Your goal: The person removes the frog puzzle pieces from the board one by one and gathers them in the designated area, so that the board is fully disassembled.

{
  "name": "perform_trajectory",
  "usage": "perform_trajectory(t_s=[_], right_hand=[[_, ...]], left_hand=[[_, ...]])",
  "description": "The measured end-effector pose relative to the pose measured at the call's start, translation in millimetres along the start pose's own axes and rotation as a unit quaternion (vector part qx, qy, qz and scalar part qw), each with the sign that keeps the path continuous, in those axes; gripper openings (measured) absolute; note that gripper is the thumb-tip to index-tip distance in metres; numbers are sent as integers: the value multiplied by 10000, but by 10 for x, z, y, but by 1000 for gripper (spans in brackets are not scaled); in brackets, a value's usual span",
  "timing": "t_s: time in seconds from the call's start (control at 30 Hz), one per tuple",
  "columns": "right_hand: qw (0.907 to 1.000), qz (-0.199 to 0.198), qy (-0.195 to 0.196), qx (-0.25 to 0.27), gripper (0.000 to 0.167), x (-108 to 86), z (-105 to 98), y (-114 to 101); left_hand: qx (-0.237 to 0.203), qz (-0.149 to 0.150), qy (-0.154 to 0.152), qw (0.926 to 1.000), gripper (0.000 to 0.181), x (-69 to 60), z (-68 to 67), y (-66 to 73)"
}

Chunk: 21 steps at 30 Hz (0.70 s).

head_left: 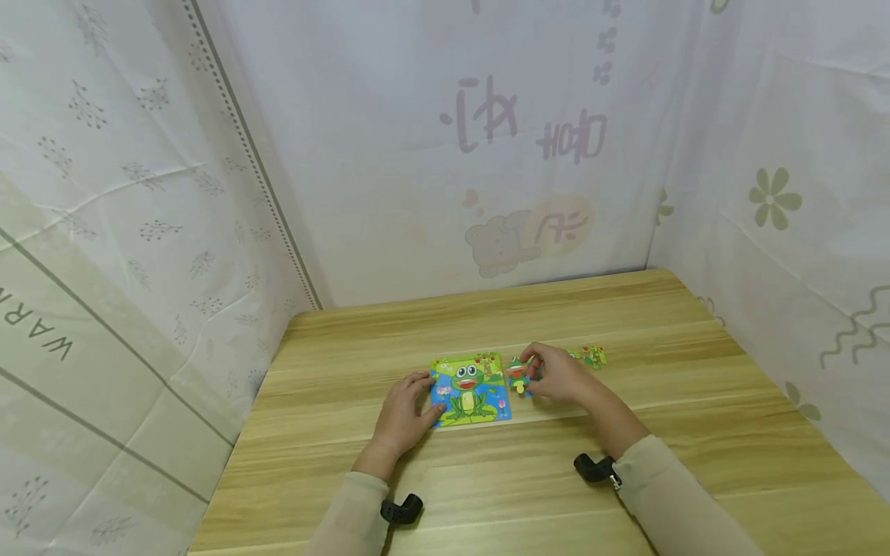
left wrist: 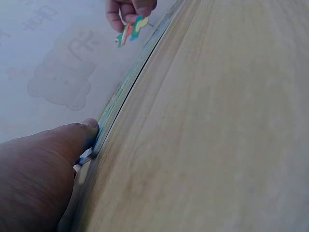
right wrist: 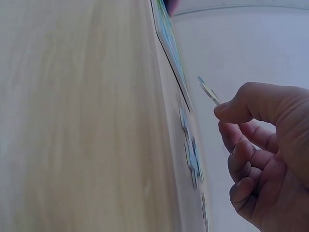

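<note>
A puzzle piece [head_left: 517, 376], or a few pieces joined together, is held between two and three o'clock from the middle of the frog picture [head_left: 469, 390], just beside its edge. Green, red and yellow are shown on its face. It is pinched between the thumb and fingers of the right hand [head_left: 556, 374], and in both wrist views it is seen raised clear of the table [head_left: 487, 494]. The picture is lying flat, and its left edge is touched at about half past eight by the left hand [head_left: 403, 413], whose thumb and fingers are spread apart, so that it seems to be steadied. Farther out towards three o'clock, past the right hand, loose pieces [head_left: 596, 356] are lying, partly hidden by it.

The step in hand is judged to be the placing of one part of the frog, which has not yet been set down. For the next move, the piece would need to be matched with the printed frog, turned if necessary, lowered level and released. If it were let go at a tilt, neighbouring pieces might be nudged. At twelve o'clock, beyond the table, a patterned curtain [head_left: 389, 154] is hung
</note>
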State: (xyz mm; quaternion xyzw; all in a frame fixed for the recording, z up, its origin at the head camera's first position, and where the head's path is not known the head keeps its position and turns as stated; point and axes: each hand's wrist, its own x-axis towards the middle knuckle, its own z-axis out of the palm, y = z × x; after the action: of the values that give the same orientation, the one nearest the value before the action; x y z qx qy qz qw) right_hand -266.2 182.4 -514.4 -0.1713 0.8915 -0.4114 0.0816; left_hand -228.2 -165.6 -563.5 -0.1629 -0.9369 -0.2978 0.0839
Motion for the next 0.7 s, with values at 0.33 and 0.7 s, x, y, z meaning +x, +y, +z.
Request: perform_trajectory(t_s=[0.33, 0.7], right_hand=[[9991, 11, 19, 425, 41, -142, -197, 230], [9990, 174, -53, 397, 39, -278, -382, 396]], left_hand=[[-25, -9, 1, 10000, 57, 5, 1, -2], [-44, 0, 1, 10000, 57, -1, 4, -10]])
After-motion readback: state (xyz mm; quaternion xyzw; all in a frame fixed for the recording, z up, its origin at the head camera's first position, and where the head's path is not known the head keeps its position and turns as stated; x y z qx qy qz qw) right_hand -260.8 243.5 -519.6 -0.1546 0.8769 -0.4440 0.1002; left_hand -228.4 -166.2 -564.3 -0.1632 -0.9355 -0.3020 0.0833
